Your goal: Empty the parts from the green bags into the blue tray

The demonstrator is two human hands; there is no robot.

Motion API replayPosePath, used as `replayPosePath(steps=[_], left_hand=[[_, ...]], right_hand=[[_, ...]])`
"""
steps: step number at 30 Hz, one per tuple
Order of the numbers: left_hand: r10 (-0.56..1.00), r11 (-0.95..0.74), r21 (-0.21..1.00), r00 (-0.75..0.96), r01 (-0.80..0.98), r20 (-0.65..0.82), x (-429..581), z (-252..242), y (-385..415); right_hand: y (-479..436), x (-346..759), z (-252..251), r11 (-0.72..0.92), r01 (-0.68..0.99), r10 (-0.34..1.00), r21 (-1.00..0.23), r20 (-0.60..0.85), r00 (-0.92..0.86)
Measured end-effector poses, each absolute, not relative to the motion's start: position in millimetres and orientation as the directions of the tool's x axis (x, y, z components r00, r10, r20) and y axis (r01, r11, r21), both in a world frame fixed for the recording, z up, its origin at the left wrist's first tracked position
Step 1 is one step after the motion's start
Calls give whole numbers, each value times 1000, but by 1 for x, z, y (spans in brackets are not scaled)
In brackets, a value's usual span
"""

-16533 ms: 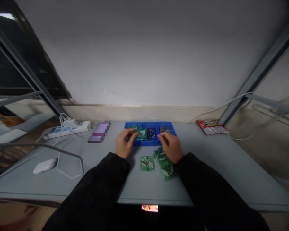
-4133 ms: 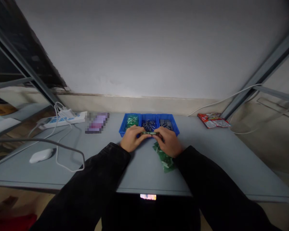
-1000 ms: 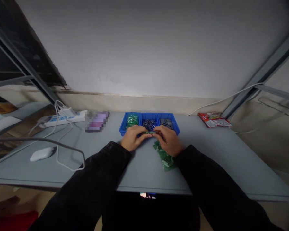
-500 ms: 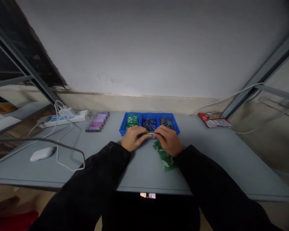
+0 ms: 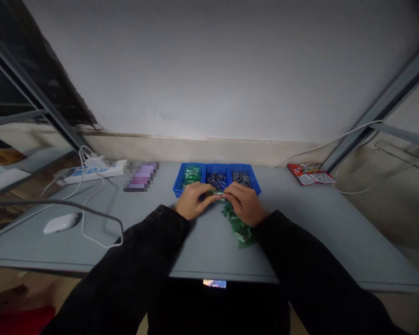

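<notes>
My left hand [image 5: 192,200] and my right hand [image 5: 245,203] meet over the front of the blue bins, each pinching an end of a small green plastic bag [image 5: 217,192]. Below and partly under my right hand lie more green bags [image 5: 242,233] with small pale parts inside. Behind my hands stand three blue bins side by side. Green bags fill the left bin [image 5: 179,180], loose metal screws or pins [image 5: 217,179] lie in the middle bin [image 5: 216,166], and grey cylindrical pieces [image 5: 240,178] are in the right bin [image 5: 254,179], partly hidden by my hand.
A power strip [image 5: 115,168] with cables, a blurred phone [image 5: 143,177] and a white earbud case [image 5: 60,224] lie on the left of the grey table [image 5: 209,253]. A red snack packet [image 5: 310,173] sits at the back right, near a metal post and a white cable [image 5: 321,145].
Both hands stay in nearly the same place, still holding the small green bag, which has shifted only slightly between the fingers. The bins and loose bags have not moved.
</notes>
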State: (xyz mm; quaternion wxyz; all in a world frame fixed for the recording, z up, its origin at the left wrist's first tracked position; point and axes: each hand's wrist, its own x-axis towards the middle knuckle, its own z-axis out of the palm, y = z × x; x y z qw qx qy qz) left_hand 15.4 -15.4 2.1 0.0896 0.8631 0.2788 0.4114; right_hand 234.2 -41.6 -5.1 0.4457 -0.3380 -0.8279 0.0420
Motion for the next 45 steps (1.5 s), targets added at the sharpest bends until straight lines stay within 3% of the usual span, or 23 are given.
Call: replayPosePath(steps=[38,45], left_hand=[[593,-801,399,498,446,633,14,0,-14],[539,-840,382,511,385,670,15,1,-14]], right_hand=[[-42,233,-8,761,541,596,-358,716,-364],[-41,234,-7,769,532,577,-353,742,-341]])
